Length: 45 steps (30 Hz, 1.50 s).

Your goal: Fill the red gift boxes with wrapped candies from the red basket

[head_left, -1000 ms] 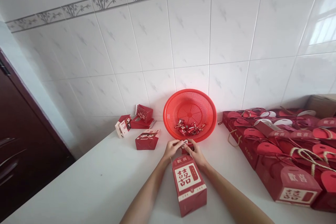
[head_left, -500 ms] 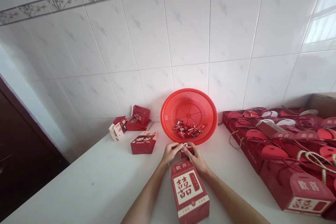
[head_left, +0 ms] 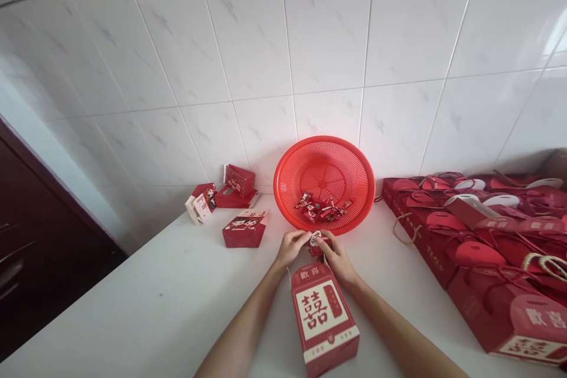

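Both my hands meet at the near side of a round red plastic basket (head_left: 324, 147), just below its rim. My left hand (head_left: 291, 248) and my right hand (head_left: 339, 260) pinch a small red item (head_left: 317, 250) topped by a white patterned piece (head_left: 315, 238). Wrapped red sweets (head_left: 323, 209) lie in the bottom of the basket. Between my forearms, a red paper gift box (head_left: 325, 319) printed with a white double-happiness panel stands close below my hands, apart from them.
Rows of red gift boxes (head_left: 469, 248) with rope handles fill the counter's right side. Several folded red boxes (head_left: 245, 229) lie to the left. The white counter (head_left: 133, 301) ends at a tiled wall behind and a dark door (head_left: 39, 248) at left.
The whole view has tilted and shifted slightly, so the basket sits higher in the frame. My hands stay together on the small item.
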Motion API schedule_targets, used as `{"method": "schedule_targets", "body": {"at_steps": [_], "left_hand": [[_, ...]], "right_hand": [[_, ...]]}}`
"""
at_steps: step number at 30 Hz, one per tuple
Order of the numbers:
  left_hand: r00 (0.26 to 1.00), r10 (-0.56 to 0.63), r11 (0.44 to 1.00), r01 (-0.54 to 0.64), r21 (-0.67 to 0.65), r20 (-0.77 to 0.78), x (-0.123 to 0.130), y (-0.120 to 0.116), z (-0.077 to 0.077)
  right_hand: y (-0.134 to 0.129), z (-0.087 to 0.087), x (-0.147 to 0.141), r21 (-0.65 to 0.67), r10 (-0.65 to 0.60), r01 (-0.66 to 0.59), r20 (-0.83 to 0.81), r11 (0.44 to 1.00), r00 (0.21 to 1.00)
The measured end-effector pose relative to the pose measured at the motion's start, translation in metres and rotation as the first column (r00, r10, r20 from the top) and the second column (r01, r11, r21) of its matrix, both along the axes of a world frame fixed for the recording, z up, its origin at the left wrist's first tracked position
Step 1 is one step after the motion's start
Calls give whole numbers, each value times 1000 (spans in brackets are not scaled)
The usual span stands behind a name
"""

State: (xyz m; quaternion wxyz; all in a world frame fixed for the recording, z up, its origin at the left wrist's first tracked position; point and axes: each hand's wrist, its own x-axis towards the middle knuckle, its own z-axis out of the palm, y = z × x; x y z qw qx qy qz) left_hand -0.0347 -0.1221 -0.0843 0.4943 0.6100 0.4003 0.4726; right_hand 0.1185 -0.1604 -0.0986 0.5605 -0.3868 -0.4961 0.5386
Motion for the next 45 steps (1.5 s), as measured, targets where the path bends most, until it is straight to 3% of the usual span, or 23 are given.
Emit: {"method": "schedule_targets", "body": {"at_steps": [7,16,24,26,28,32,35,40,42,45], "left_hand": [[999,29,998,-27,59,-31,1,1,-4],[996,44,993,-35,112,-80,9,-12,5],[999,-30,998,32,59,-31,9,-8,0],[998,-56,998,56,14,-19,4,-8,7],[982,-183,981,178,-81,-53,-6,-9,22],[814,-524,847,470,-248,-249,-32,-18,62],[742,-545,837,508,-205,-390,-41,-32,84],[545,-507,806,573,-145,-668,-28,-55,98],[516,-545,779,604,-171,-661,-20,-61,104],[551,-591,753,639,-157,-590,-16,-73,118]], "right_hand": [[0,6,4,-106,46,-72,-230,992,972],[-4,12,11,-123,133,-162,-213,979,968],[-1,9,14,-171,75,-135,-317,976,946],[2,8,16,-192,57,-132,-351,972,935],[4,8,17,-207,50,-133,-366,969,929],[4,9,18,-212,55,-138,-357,968,932],[4,9,17,-206,56,-137,-359,969,932],[0,10,17,-164,83,-144,-331,976,940],[-1,12,17,-164,86,-146,-325,976,942],[-3,14,17,-182,71,-137,-330,974,941]]}}
